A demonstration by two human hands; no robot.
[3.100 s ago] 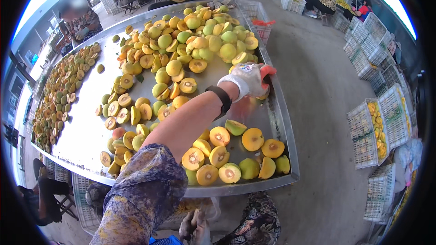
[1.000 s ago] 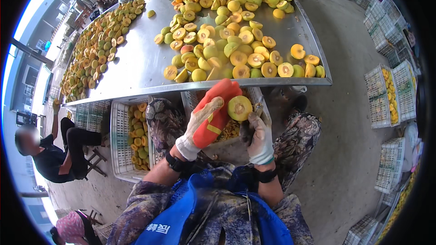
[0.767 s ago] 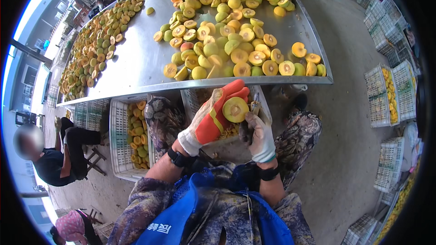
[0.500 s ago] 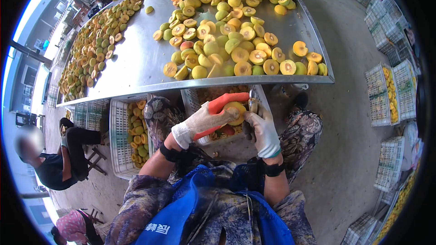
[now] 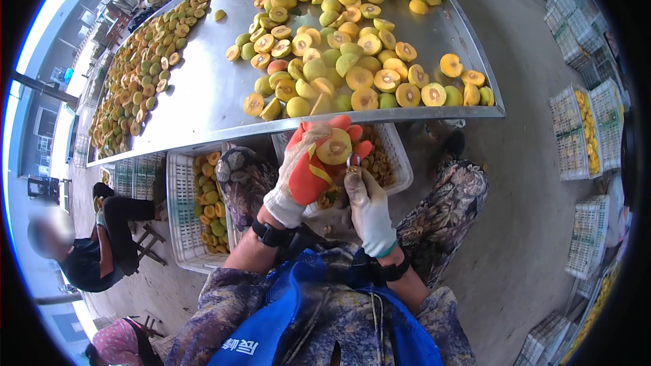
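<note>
My left hand [image 5: 303,171], in a white knit glove with an orange coated palm, is turned palm up around a halved yellow peach [image 5: 335,147]. The fruit's cut face shows, with a pale pit area at its centre. Below and to the right of it, my right hand [image 5: 369,211], in a white glove with darkened fingertips, pinches a small tool with a curved metal end [image 5: 352,160]. That end is at the lower right edge of the fruit; whether it touches is unclear. Both hands are over a white crate [image 5: 401,166] containing fruit pieces.
In front stands a metal table [image 5: 203,71] with a raised rim, bearing halved fruit [image 5: 359,78] and another pile [image 5: 142,88] at left. A crate of fruit halves [image 5: 180,213] is by my left leg. Stacked crates [image 5: 573,135] line the right. Co-workers sit at left and far left.
My left hand has rolled over, turning the peach's cut face into view, and moved slightly left and up. My right hand has shifted down and left, bringing the tool's metal end lower.
</note>
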